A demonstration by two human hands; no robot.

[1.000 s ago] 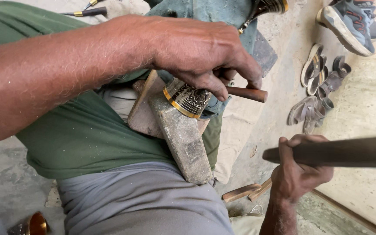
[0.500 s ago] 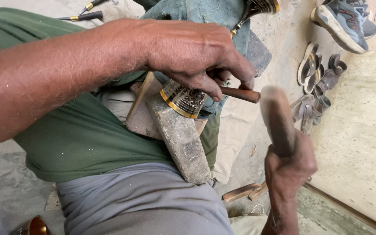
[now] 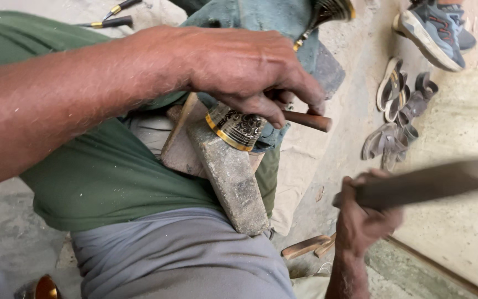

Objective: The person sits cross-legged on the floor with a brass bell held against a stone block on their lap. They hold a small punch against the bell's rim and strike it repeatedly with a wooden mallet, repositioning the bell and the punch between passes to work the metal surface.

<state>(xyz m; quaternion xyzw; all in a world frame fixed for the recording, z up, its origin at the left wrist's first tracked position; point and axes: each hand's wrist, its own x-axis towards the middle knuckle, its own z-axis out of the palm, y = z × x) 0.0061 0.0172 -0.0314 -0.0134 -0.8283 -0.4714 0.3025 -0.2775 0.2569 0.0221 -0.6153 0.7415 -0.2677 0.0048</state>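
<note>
The left hand (image 3: 244,72) presses down on a small dark metal cup with carved patterns and a gold rim (image 3: 234,128). Its grip is closed on a thin brown wooden-handled punch (image 3: 307,120). The cup rests on a long grey stone block (image 3: 228,171) across the lap. The right hand (image 3: 363,218) grips a dark blurry hammer stick (image 3: 432,182) tightly. A moment ago the stick stood up; now it lies sideways, mid-swing, so the tapping goes on.

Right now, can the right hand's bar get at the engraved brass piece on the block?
Probably yes. The right hand holds the dark bar off to the side, open air between. The left hand covers the brass piece from above, leaving only its lower side exposed.
</note>
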